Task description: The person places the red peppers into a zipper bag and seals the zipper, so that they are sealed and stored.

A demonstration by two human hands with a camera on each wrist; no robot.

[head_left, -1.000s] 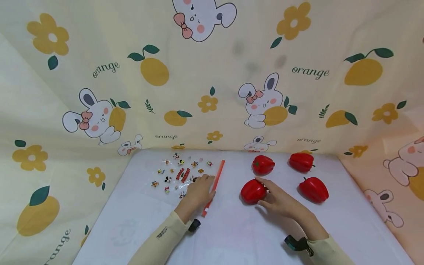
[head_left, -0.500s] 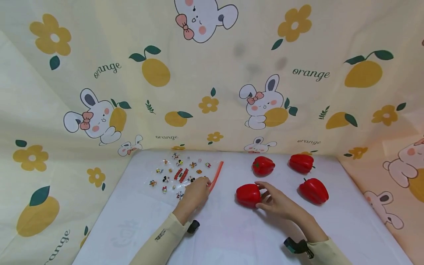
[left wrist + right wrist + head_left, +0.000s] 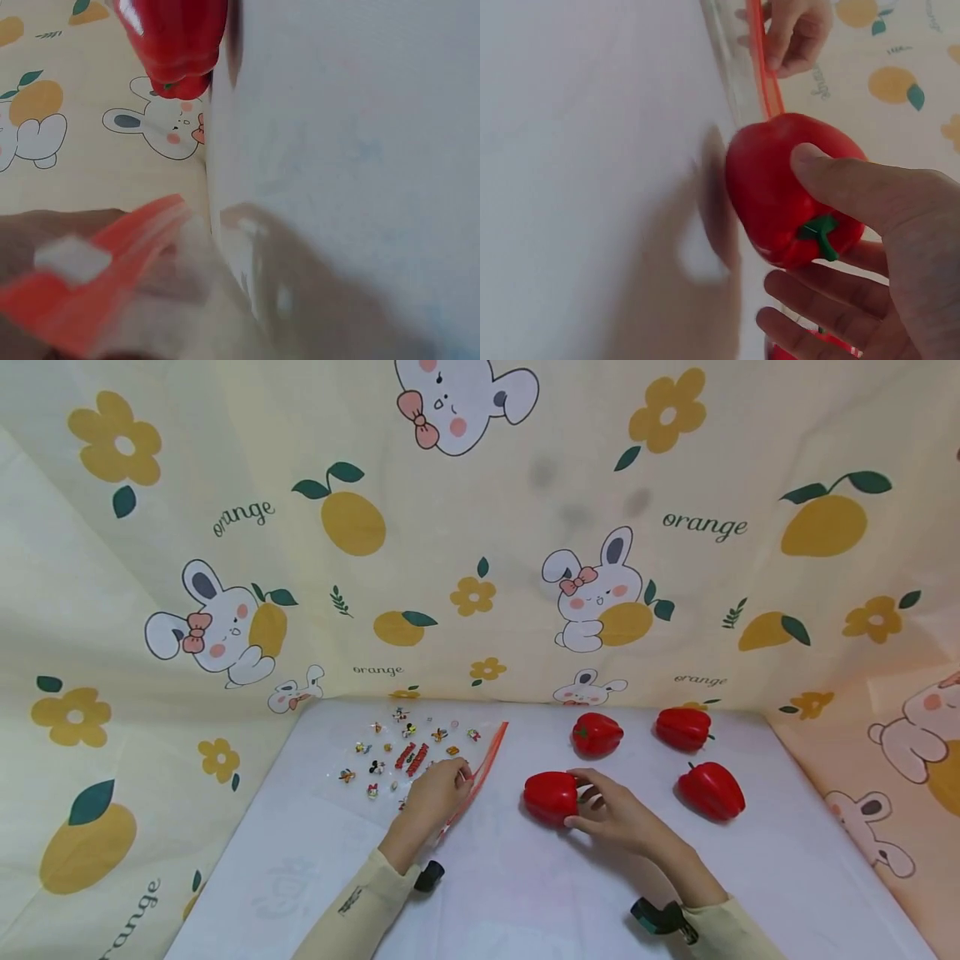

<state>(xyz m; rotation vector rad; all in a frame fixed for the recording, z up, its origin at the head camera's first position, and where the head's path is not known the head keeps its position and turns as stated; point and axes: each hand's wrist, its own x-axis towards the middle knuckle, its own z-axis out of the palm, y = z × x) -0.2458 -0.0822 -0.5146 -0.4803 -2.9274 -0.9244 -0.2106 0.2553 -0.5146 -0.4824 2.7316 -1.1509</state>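
A clear zip bag [image 3: 411,742] printed with small cartoon figures lies on the left of the table. My left hand [image 3: 435,795] pinches its orange zip edge [image 3: 493,752], which bows up from the table; the left wrist view shows the orange strip [image 3: 142,232] close up and blurred. Just right of the bag, my right hand [image 3: 618,814] holds a red bell pepper [image 3: 550,799] between thumb and fingers. In the right wrist view the thumb presses on the bell pepper [image 3: 780,180], its green stem towards the palm, and the shadow beside it suggests it is off the table.
Three more red bell peppers lie at the right: one behind the held one [image 3: 597,735], one at the back [image 3: 682,728] and one nearer [image 3: 710,791]. A patterned cloth [image 3: 510,610] with rabbits and oranges hangs around the white table [image 3: 510,902].
The right hand has moved left with the bell pepper, whose stem end has turned towards the palm. The left hand has taken the bag's zip edge, which has gone from straight to bowed.
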